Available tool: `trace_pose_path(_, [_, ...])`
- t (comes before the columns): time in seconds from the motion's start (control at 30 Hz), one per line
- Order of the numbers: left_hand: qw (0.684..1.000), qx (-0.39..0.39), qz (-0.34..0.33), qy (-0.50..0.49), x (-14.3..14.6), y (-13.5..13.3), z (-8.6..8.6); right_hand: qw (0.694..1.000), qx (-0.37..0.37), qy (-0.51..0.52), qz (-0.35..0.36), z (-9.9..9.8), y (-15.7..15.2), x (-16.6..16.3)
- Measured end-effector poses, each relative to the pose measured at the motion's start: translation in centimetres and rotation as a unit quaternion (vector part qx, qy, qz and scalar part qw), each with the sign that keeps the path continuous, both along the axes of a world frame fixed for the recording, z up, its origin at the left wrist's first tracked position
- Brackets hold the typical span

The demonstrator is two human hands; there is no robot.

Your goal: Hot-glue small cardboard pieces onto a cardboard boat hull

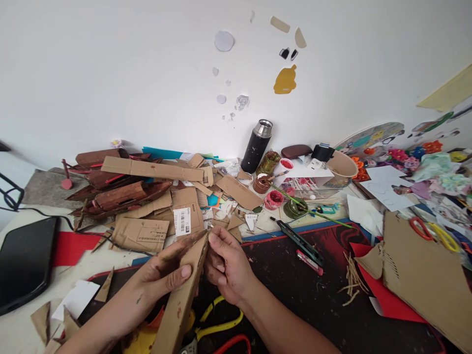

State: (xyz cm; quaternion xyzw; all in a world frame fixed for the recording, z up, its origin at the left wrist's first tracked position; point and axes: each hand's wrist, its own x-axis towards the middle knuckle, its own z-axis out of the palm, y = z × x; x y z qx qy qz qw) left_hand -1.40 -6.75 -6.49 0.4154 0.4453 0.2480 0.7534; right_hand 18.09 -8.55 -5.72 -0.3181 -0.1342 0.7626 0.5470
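Both my hands hold one long, folded cardboard strip [179, 305] that runs from the bottom edge up to a point near the middle of the view. My left hand [165, 270] grips its left face, thumb pressed flat on the cardboard. My right hand [224, 265] pinches the strip's upper edge from the right, fingers curled. Under my hands lies a dark cutting mat [295, 290]. Yellow-handled pliers [217, 324] lie on the mat below my right wrist.
A heap of cardboard scraps and brown model boats [125, 194] fills the back left. A black flask [257, 146], paint pots [273, 199], a utility knife [300, 242], a red lighter [309, 261], thin sticks [352, 280] and a large cardboard sheet [420, 275] are on the right. A black tablet [24, 260] lies at the left.
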Motion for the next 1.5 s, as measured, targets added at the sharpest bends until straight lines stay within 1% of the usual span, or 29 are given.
trace_pose_path(0.13, [1.0,0.006,0.003,0.014,-0.13,-0.01,-0.01,1.0,-0.002,0.001,0.0,-0.05,-0.06,-0.01])
trace_pose_path(0.5, [1.0,-0.01,0.01,0.018,-0.16,-0.02,-0.07,1.0,-0.007,-0.004,-0.003,-0.08,-0.03,-0.08])
trace_pose_path(0.83, [1.0,0.0,0.015,0.023,0.0,-0.05,0.1,1.0,-0.009,-0.01,-0.005,0.13,0.01,-0.08])
trace_pose_path(1.07, [1.0,0.003,0.015,0.024,-0.27,-0.09,-0.24,1.0,-0.012,-0.016,-0.005,0.19,0.03,-0.03])
trace_pose_path(1.3, [1.0,0.006,0.003,0.003,-0.08,-0.08,-0.22,1.0,-0.009,-0.011,-0.006,0.0,0.04,-0.12])
trace_pose_path(1.5, [1.0,-0.012,0.012,0.008,-0.22,-0.12,-0.54,1.0,-0.007,-0.012,-0.004,0.06,0.03,-0.03])
